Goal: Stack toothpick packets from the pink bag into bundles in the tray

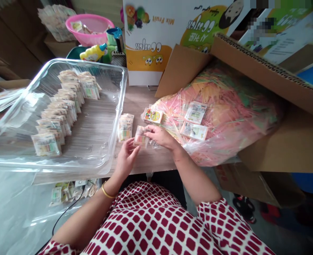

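Between my two hands is a small clear packet (140, 137) with coloured strips showing inside. My left hand (127, 156) holds its lower left edge with thumb and fingers. The fingers of my right hand (160, 136) pinch its upper right side. Just left of it, a short row of similar packets (126, 127) lies on the table (156, 159). A stack of printed cards (152, 115) with a fruit picture sits behind my right hand. To the left, a clear plastic tray (111, 141) carries long overlapping rows of filled packets (57, 113).
On the right, a large clear bag (225, 102) of pink, green and yellow strips spills from an open cardboard box (284, 138); two packets (195, 122) lie on it. Behind stand a printed carton (148, 46), a pink basin (89, 39) and a yellow bottle (92, 53).
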Tool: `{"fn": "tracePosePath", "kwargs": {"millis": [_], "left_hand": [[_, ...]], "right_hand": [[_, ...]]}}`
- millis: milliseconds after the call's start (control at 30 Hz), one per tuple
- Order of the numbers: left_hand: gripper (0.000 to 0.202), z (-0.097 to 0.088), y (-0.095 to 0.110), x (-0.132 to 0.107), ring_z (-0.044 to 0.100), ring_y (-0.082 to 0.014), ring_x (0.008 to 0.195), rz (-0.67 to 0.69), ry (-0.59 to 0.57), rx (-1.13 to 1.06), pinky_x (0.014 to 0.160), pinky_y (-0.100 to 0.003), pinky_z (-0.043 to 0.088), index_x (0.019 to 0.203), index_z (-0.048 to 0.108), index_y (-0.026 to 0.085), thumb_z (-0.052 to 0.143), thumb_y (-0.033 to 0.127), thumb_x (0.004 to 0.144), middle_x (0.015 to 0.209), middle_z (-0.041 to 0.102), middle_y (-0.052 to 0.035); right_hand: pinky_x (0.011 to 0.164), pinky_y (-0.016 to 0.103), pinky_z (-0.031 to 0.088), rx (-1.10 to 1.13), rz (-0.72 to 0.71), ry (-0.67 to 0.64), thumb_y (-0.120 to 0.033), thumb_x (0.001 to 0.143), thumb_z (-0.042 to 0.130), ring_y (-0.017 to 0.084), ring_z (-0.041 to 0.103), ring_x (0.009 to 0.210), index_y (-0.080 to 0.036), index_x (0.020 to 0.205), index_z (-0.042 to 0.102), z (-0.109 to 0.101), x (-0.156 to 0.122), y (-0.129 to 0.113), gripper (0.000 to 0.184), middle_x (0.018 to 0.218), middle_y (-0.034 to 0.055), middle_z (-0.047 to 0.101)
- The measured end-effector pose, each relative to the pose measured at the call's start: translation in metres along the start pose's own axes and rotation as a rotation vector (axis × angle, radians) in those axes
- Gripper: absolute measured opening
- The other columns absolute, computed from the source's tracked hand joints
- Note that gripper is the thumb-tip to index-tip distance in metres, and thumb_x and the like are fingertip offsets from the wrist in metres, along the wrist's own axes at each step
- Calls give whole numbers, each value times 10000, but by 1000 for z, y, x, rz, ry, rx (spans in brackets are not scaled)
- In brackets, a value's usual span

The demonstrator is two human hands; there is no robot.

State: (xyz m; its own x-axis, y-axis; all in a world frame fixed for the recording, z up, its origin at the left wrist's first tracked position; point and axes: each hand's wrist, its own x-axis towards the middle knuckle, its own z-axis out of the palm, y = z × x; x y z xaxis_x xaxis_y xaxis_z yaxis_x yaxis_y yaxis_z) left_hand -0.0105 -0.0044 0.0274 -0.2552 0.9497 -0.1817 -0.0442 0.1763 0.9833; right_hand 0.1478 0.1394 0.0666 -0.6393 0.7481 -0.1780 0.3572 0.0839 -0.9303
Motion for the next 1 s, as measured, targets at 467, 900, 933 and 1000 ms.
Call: {"fn": "tracePosePath", "kwargs": {"millis": [467,900,933,1000], "left_hand": [[701,-7,-44,-8,275,-368,1563,520,86,1213,1262,-608,160,1583,349,78,496,477,1025,1628,373,-259],[533,-12,-42,-19,291,-392,1555,656,73,1076,1233,-629,237,1485,505,174,601,356,993,1637,383,-228],[518,-11,-42,-20,296,-391,1553,668,71,1071,1230,-626,248,1475,513,179,603,343,992,1634,389,-227],[489,-9,-42,-22,301,-391,1551,693,52,1068,1221,-624,272,1456,527,187,605,316,990,1624,405,-225]], "right_hand": [[784,284,433,-483,-7,540,-245,952,582,175,620,807,-211,806,620,-6,13,-3,155,863,25,709],[885,351,432,-892,194,1047,-316,982,539,255,613,942,-206,836,615,-138,-114,29,198,952,117,725],[905,356,432,-909,191,1032,-326,988,544,258,614,957,-203,849,622,-135,-113,30,201,963,122,725],[932,361,429,-933,217,1017,-336,1002,543,260,619,977,-190,878,638,-132,-105,31,213,976,129,726]]}}
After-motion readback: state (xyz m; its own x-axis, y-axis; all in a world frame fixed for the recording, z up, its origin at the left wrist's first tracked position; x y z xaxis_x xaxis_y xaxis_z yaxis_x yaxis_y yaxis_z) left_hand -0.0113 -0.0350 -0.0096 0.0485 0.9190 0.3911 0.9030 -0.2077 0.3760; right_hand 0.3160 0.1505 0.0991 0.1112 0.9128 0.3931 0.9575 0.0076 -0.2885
